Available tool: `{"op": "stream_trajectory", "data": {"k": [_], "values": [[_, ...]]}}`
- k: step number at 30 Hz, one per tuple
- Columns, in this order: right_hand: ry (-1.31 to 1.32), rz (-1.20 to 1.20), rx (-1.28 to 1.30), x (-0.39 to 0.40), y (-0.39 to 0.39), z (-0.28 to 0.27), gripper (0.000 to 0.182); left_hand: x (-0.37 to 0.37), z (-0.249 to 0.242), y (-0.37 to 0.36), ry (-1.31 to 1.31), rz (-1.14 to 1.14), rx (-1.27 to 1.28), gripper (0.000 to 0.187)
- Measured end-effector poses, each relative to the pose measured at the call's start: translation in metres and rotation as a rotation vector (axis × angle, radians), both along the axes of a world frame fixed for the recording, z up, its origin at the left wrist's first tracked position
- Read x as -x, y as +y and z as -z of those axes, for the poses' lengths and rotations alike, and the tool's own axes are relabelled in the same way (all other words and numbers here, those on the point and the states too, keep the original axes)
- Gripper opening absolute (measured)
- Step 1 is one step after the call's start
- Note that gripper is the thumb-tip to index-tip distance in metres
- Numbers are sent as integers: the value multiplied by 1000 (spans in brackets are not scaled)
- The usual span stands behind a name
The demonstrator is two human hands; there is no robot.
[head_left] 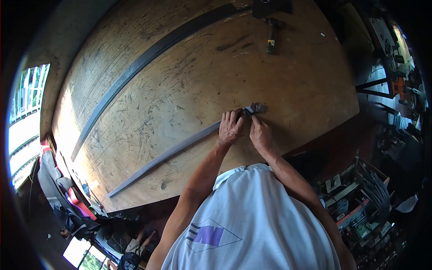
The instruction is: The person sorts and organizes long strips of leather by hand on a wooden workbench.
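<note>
A long, narrow grey strip (168, 154) lies slantwise across the wooden tabletop (189, 99), from its front left corner up to my hands. My left hand (230, 128) is closed over the strip's right end, its fingers bent down onto it and hiding part of it. Just beyond those fingers shows a small grey metal piece (256, 108) with a blocky, jaw-like end. My right hand (261, 135) is closed beside it, thumb and forefinger pinched right at the piece's near edge. What sits in that pinch is small and dark, and I cannot tell its kind.
A longer dark strip (135, 67) runs along the table's far left side. A hammer-shaped tool (271, 38) lies at the back, close to a dark plate (270, 6). Metal parts and bins (355, 198) stand at lower right. Another person (119, 240) is at lower left.
</note>
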State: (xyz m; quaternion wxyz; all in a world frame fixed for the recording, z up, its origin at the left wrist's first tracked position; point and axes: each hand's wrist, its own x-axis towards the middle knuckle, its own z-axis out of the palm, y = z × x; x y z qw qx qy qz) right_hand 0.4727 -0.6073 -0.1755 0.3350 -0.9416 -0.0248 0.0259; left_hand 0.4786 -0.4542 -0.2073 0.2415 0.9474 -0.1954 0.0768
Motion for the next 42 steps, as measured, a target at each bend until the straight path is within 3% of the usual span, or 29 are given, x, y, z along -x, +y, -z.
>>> {"op": "stream_trajectory", "data": {"k": [3, 6, 9, 18, 21, 24, 26, 30, 33, 36, 39, 42], "values": [[264, -100, 94, -25, -3, -15, 11, 1, 11, -3, -2, -32, -23, 34], [221, -152, 43, -29, -13, -14, 11, 1, 5, -5, -13, -35, -16, 38], [153, -13, 48, -12, -10, -16, 14, -3, 6, -3, -38, -34, -40, 39], [99, -115, 111, -4, -5, -8, 11, 0, 11, -4, 12, -32, -44, 34], [80, -54, 81, -16, -11, -36, 21, 1, 14, -2, 7, -21, -61, 36], [-184, 63, 167, -34, -45, -46, 35, 0, 4, -2, 1, -12, -53, 39], [48, 81, 385, -48, -84, -39, 46, -2, -16, -2, 30, 1, -32, 40], [-59, -48, 670, -60, -124, -20, 57, -4, -6, -1, -4, 4, -22, 36], [-290, -362, 505, -65, -102, -39, 61, 0, -12, -7, 22, -48, -28, 35], [-256, -679, 79, -82, -84, -18, 66, 5, -25, -23, 5, -140, -26, 45], [-251, -884, 77, -99, -66, 4, 66, 16, -47, -39, 2, -285, -110, 47], [-428, -905, 130, -102, -58, 24, 53, 40, -59, -43, -3, -416, -106, 49]]}}
